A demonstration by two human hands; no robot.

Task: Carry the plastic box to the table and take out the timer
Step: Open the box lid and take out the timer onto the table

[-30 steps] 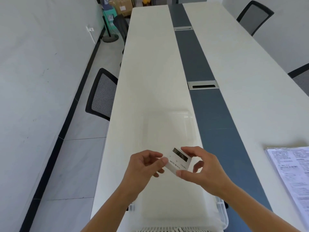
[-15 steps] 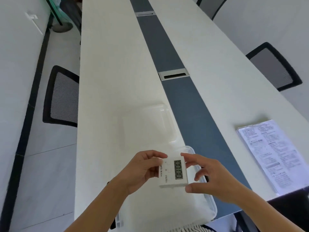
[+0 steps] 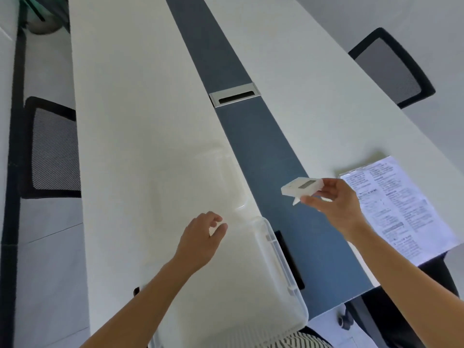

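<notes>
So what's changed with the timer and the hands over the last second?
The left hand let go of the timer and now hangs open above the plastic box. The right hand alone carried the timer rightward, over the table's blue strip. The box, its lid and the printed sheet stayed put.

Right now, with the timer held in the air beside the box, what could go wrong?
1. The right hand holds the timer only at one end, above the dark strip of the table. The pinch looks light, so the timer might slip and fall.
2. A small white stand seems to stick out under the timer; it could catch when set down.
3. The plastic box seems to reach past the near table edge, so a push from the free left hand might tip it.
</notes>
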